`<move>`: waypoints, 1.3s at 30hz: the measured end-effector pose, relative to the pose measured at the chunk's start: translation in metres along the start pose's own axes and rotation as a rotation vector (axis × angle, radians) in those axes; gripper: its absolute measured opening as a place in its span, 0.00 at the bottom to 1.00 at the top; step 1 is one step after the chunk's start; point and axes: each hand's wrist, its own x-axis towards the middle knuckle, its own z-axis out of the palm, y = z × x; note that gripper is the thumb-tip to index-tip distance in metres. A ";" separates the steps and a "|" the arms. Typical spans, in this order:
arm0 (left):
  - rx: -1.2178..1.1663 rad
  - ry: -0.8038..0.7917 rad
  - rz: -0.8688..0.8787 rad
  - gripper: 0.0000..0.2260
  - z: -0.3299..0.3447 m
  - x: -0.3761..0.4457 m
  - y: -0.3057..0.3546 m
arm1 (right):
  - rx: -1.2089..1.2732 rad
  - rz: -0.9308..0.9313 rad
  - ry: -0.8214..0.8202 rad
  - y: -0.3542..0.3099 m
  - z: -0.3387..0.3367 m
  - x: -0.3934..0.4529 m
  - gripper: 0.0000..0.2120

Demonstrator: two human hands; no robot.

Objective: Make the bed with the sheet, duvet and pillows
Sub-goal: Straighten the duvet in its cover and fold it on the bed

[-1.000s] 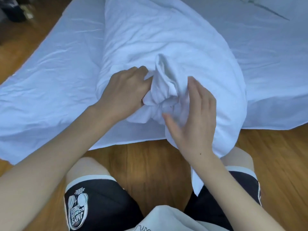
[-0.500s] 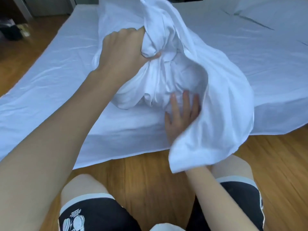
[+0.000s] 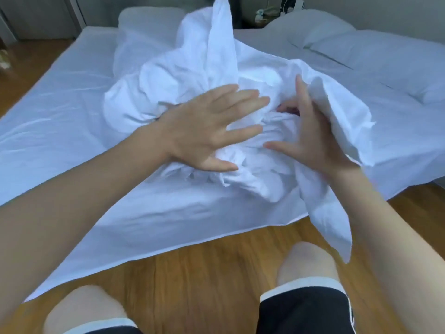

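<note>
A white pillow, half inside its crumpled pillowcase (image 3: 192, 75), lies bunched on the white sheet (image 3: 60, 104) near the bed's foot edge. My left hand (image 3: 207, 126) hovers flat over the bunched fabric, fingers spread, holding nothing. My right hand (image 3: 305, 138) is just to its right, fingers apart and pushed against the pillow at the case's mouth. A loose flap of the case (image 3: 337, 201) drapes over the back of that hand and wrist and hangs past the bed edge. Two more pillows lie at the head of the bed, one on the left (image 3: 149, 18) and one on the right (image 3: 349, 42).
Wooden floor (image 3: 192, 273) runs between my knees and the bed, where a corner of the sheet hangs loose over it. A folded white duvet or cover (image 3: 409, 75) lies at the right. A nightstand with small items (image 3: 277, 10) stands behind the bed.
My left hand has let go of the fabric bunch it had lifted and now spreads open. My right hand has moved up against the pillow. The pillow has slumped back onto the bed.
</note>
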 end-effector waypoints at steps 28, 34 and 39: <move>0.087 -0.195 -0.101 0.17 0.053 0.043 -0.093 | -0.445 -0.182 0.554 -0.026 0.136 -0.042 0.13; 0.069 -0.237 -0.171 0.21 0.058 0.046 -0.096 | -0.233 0.279 0.694 -0.033 0.164 -0.028 0.15; 0.065 -0.282 -0.235 0.25 0.058 0.045 -0.105 | -0.125 0.570 0.722 -0.042 0.183 -0.016 0.33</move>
